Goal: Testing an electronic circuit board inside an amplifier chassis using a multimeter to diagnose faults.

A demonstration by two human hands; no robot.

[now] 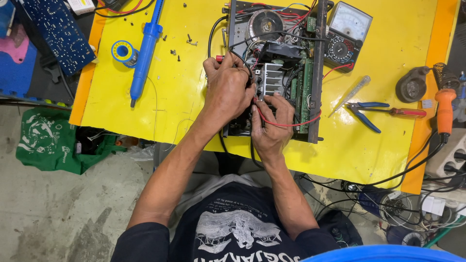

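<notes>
An opened electronic chassis [315, 73] with circuit boards, a round transformer and a finned heat sink lies on the yellow table [184, 102]. My left hand [227, 87] is closed over the chassis' left side, gripping a black test lead with a red-tipped plug near my fingers. My right hand [273, 126] rests on the near edge of the chassis, fingers pinching a red test lead [296, 124] that loops across the board. Both leads run up to an analog multimeter [345, 34] at the far right of the chassis.
A blue desoldering pump [144, 51], a solder spool [122, 51] and loose screws lie at the left. Blue-handled pliers [365, 112], a red screwdriver [403, 112], a clear tester and an orange soldering iron [444, 114] lie at the right. A green bag [48, 140] lies on the floor.
</notes>
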